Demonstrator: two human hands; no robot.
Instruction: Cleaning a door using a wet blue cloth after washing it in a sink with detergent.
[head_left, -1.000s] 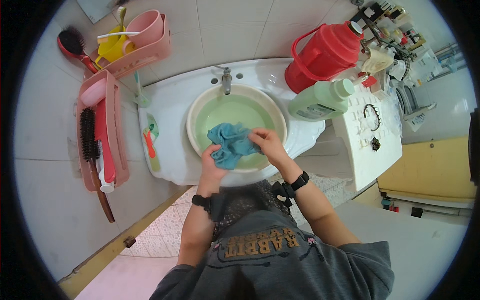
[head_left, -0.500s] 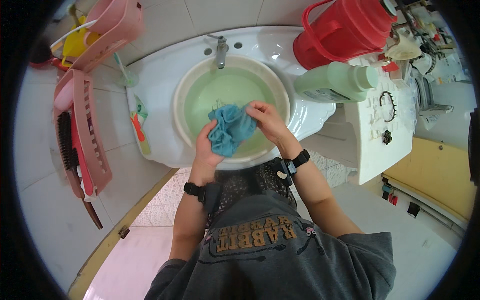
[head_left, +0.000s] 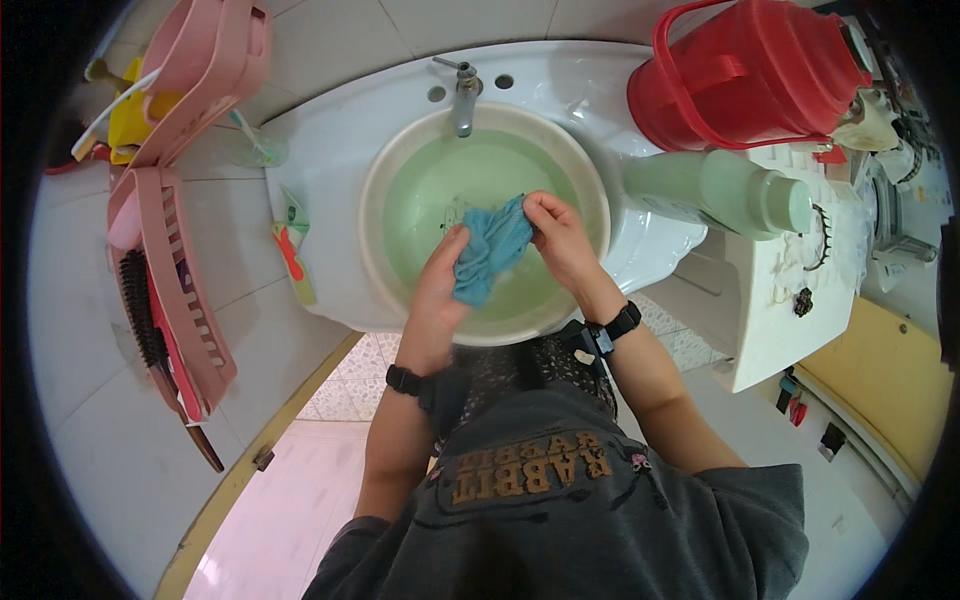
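Observation:
A crumpled blue cloth [head_left: 490,250] is held between both hands above a round cream basin [head_left: 375,225] of pale green water. My left hand [head_left: 440,283] grips the cloth's left side, its fingers partly hidden by the folds. With fingertips pinched together, my right hand [head_left: 561,236] holds the cloth's upper right corner. The basin sits in a white washbasin [head_left: 325,240], under a metal tap [head_left: 465,100] at the far rim.
A red thermos flask [head_left: 750,75] stands at the far right, beside a pale green bottle [head_left: 715,190]. On the left, a toothpaste tube [head_left: 292,245] lies on the rim, and pink wall baskets [head_left: 195,290] hold a hairbrush [head_left: 145,310]. A white cabinet top [head_left: 780,320] carries hair accessories.
The whole view has shifted, so the scene sits further right. The cloth is now more bunched and narrower between my hands; both hands keep their hold on it.

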